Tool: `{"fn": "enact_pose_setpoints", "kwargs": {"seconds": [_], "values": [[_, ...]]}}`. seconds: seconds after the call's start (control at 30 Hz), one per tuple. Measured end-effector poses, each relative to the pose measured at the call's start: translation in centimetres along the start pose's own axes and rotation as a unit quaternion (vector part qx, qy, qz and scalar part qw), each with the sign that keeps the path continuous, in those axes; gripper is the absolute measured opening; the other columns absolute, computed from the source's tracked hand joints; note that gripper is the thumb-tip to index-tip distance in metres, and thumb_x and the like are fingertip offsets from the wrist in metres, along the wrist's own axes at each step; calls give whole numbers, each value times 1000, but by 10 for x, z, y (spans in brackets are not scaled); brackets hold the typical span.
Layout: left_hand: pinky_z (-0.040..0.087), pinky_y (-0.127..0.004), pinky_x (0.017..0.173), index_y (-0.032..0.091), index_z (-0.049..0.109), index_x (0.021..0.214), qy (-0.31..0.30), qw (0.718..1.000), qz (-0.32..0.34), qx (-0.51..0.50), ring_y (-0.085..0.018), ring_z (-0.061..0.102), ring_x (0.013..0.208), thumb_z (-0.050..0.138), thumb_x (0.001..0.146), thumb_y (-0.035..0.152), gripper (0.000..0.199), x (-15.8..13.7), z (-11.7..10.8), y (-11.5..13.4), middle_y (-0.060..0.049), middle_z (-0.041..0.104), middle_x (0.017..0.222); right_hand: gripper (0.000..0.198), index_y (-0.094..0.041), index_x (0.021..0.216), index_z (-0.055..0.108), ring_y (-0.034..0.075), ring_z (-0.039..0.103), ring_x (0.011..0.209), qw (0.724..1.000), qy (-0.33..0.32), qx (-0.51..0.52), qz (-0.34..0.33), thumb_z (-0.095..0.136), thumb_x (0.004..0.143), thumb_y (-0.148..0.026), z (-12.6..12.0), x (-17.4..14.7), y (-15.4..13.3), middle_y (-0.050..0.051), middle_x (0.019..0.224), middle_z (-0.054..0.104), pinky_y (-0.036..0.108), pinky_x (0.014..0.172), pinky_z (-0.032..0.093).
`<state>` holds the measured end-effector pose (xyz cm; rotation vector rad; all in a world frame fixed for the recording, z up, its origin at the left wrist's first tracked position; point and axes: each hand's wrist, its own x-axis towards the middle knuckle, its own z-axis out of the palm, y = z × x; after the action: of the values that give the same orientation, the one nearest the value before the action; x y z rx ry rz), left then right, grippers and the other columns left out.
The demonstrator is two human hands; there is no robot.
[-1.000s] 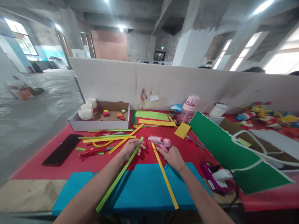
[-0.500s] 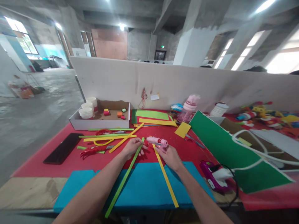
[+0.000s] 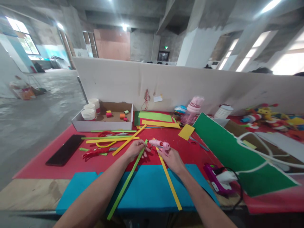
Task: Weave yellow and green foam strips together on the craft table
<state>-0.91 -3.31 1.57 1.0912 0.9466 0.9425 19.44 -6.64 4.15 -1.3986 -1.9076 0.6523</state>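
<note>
My left hand [image 3: 137,150] pinches the far end of a long green paper strip [image 3: 127,183], whose other end hangs past the table's front edge. A pink hot glue gun [image 3: 159,144] is gripped in my right hand [image 3: 173,160]. Its nozzle points left, close to the tip of the green strip; whether it touches cannot be made out. Under the glue gun and right hand runs a yellow paper strip [image 3: 169,182], slanting toward the front across the blue sheet [image 3: 149,190].
Left lie more strips, red-handled scissors [image 3: 91,153] and a black tablet [image 3: 65,150]. Behind stands a shallow box [image 3: 104,126] with paper cups and small rolls. To the right are a green board [image 3: 228,155], a purple power strip [image 3: 217,180] with cables, and a utility knife [image 3: 199,144].
The far tip of the green strip now looks bent over at my left fingers. Both hands stay almost in place, and the glue gun has barely shifted.
</note>
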Motion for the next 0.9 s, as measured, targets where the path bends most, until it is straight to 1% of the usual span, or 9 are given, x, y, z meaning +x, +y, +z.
{"fn": "enact_pose_setpoints", "kwargs": {"seconds": [0.1, 0.2, 0.37, 0.6, 0.67, 0.9], "values": [[43, -18, 39, 15, 45, 78, -2, 1000, 0, -2, -11, 60, 43, 60, 83, 38, 27, 0, 0, 0, -12, 72, 78, 38, -17, 109, 67, 27, 66, 93, 1000, -1, 9, 2, 53, 84, -42, 1, 0, 0, 11, 101, 71, 33, 77, 50], [44, -18, 40, 15, 47, 80, -8, 1000, 7, -5, -11, 61, 45, 60, 83, 40, 29, 1, -2, -2, -12, 72, 77, 39, -17, 113, 65, 28, 66, 95, 1000, -6, 13, 9, 53, 85, -41, 1, 0, 0, 11, 102, 71, 33, 80, 50], [44, -19, 41, 14, 48, 81, -13, 1000, 13, 0, -11, 61, 45, 59, 84, 40, 28, 1, -3, -4, -12, 72, 78, 39, -17, 112, 66, 28, 66, 93, 1000, -5, 2, 8, 53, 85, -42, 1, 0, 0, 12, 99, 71, 33, 78, 50], [45, -20, 41, 14, 48, 81, -15, 1000, 14, -3, -12, 60, 45, 60, 83, 40, 28, 0, -2, -2, -13, 72, 77, 40, -14, 105, 68, 26, 67, 89, 1000, -6, -11, 14, 51, 85, -44, 2, 0, 2, 11, 95, 72, 30, 72, 50], [44, -20, 41, 14, 48, 81, -16, 1000, 15, -3, -12, 61, 45, 61, 82, 41, 30, 0, -2, -3, -12, 72, 77, 40, -14, 104, 68, 26, 67, 87, 1000, -7, -13, 14, 51, 85, -45, 2, 0, 2, 11, 93, 72, 30, 72, 50], [45, -20, 40, 15, 47, 79, -5, 1000, 6, 1, -11, 59, 44, 59, 83, 40, 28, 0, 0, -1, -11, 72, 75, 39, -14, 104, 67, 27, 67, 89, 1000, -10, -18, 12, 52, 85, -44, 3, 0, 2, 12, 95, 72, 31, 73, 49]]}}
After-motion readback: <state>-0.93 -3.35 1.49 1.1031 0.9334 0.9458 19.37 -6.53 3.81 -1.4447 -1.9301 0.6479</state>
